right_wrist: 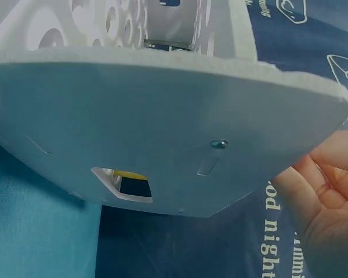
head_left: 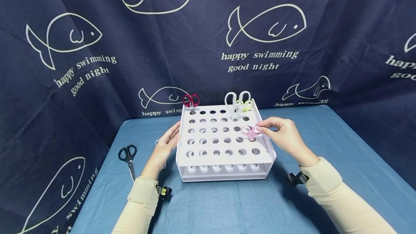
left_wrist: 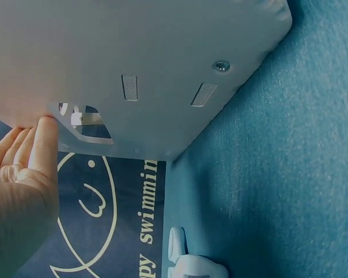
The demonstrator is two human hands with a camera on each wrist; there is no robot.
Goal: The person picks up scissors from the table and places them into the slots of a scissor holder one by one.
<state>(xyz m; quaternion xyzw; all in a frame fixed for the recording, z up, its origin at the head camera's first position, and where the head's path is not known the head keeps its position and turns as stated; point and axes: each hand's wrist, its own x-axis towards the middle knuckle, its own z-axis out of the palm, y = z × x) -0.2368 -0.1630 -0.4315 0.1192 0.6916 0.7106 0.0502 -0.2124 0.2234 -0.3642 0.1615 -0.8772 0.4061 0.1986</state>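
So, your right hand [head_left: 285,135] is pinching the pink scissors [head_left: 249,132] at the right edge of the rack [head_left: 208,160], toward the front-right corner. Your left hand [head_left: 165,146] is resting straightish fingers against the left edge. I'd guess you're risking a lean if you're releasing early, or a skid if you're shoving sideways.

From afar I saw a smooth plastic rack [head_left: 227,160] with a shiny metal screw [left_wrist: 221,66], plastic-handled pink scissors [head_left: 251,135] and a matt tablecloth [head_left: 214,205].
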